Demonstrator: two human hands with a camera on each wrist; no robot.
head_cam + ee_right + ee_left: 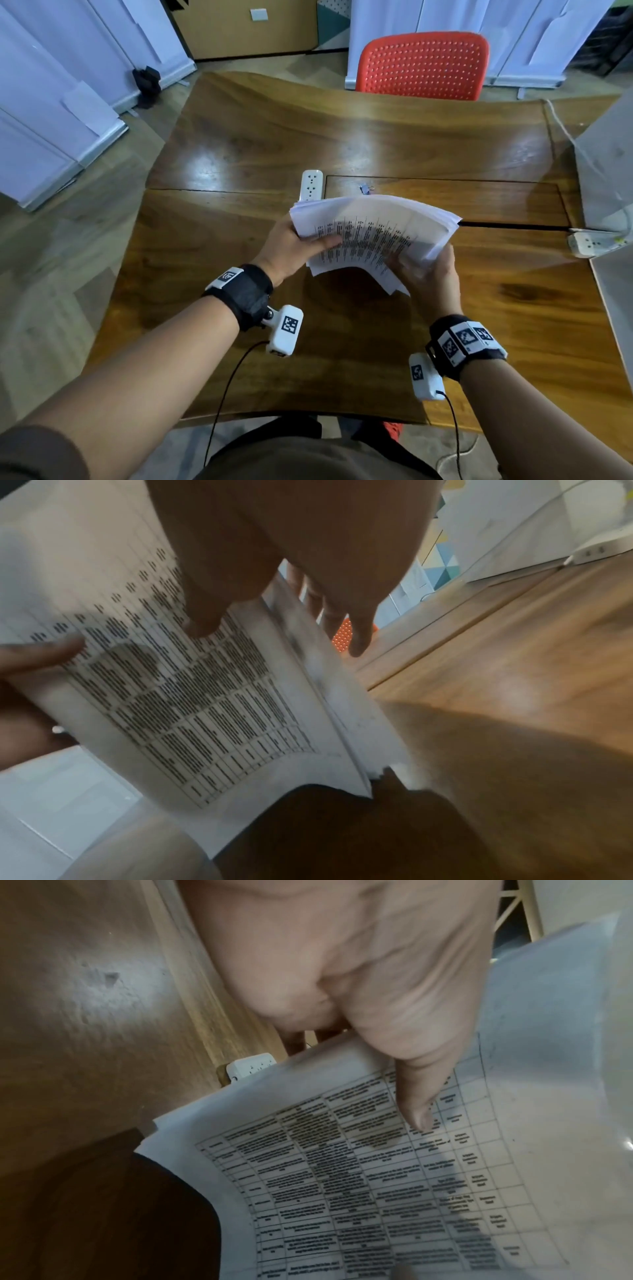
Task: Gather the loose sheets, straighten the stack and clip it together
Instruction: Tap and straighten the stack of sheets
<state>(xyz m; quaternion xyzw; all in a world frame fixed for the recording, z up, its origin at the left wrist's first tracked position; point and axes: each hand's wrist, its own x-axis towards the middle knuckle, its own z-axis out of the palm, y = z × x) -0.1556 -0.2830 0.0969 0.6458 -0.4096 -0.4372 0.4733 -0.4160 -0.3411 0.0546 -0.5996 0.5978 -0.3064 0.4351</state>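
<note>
Held above the tabletop (239,137) with left hand (291,245) and right hand (433,274) each in a pinching grip on opposite short edges: stack (373,233), light, limp, bowing, prone to sliding apart.

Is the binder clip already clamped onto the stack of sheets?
No, the binder clip lies on the wooden table beyond the stack of sheets, which the left hand and right hand hold.
</note>
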